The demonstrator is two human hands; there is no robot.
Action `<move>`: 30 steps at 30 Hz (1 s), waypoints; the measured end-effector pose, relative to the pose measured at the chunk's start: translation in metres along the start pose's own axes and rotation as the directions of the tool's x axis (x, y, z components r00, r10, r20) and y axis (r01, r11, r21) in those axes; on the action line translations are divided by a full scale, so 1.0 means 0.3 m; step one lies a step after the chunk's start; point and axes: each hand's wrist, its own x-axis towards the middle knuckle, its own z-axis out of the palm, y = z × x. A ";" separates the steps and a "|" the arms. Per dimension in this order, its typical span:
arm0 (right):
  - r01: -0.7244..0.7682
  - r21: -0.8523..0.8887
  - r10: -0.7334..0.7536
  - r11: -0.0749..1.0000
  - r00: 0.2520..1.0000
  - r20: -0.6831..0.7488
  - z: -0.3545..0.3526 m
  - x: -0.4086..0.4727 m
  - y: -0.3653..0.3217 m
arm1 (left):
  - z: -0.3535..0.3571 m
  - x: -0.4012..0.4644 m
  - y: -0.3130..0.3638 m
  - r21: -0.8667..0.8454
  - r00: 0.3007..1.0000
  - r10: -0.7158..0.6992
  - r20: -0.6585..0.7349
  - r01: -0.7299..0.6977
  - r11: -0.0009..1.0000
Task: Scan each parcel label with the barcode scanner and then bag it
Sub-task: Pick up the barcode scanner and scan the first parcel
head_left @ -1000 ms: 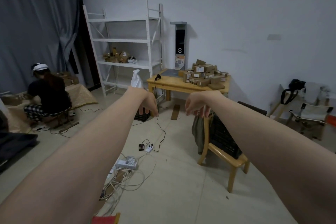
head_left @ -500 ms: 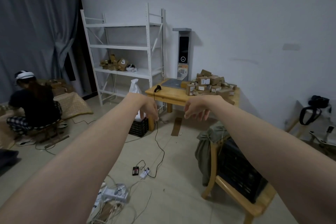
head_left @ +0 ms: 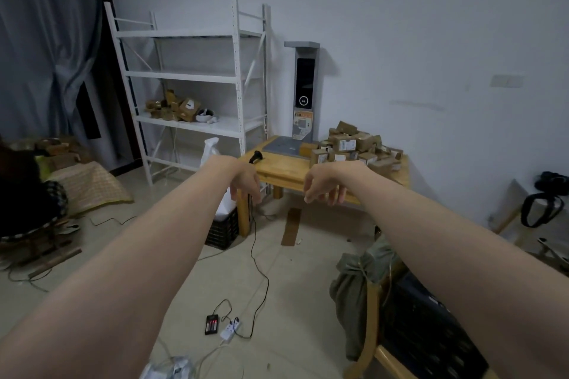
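Both my arms stretch forward at chest height. My left hand [head_left: 246, 183] and my right hand [head_left: 323, 186] hang from bent wrists with loose fingers and hold nothing. Ahead stands a low wooden table [head_left: 289, 171]. On its right half lies a heap of small brown cardboard parcels [head_left: 354, 146] with white labels. A black barcode scanner [head_left: 256, 157] rests at the table's left end, its cable dropping to the floor. A white bag [head_left: 212, 149] stands in a black crate [head_left: 223, 229] left of the table.
A white metal shelf rack [head_left: 191, 77] with more parcels stands back left. A grey kiosk [head_left: 304, 86] rises behind the table. Cables, a power strip [head_left: 231, 328] and a battery charger lie on the floor. A wooden chair [head_left: 400, 332] stands near right. A person crouches at far left.
The view has moved closer to the table and turned left. Both hands stay raised and hold nothing. The crouching person has slid toward the left edge.
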 end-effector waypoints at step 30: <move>-0.171 0.081 0.173 0.982 0.985 -0.023 -0.635 1.597 0.471 | -0.736 1.775 -0.097 0.052 0.985 0.145 0.097 -0.151 0.987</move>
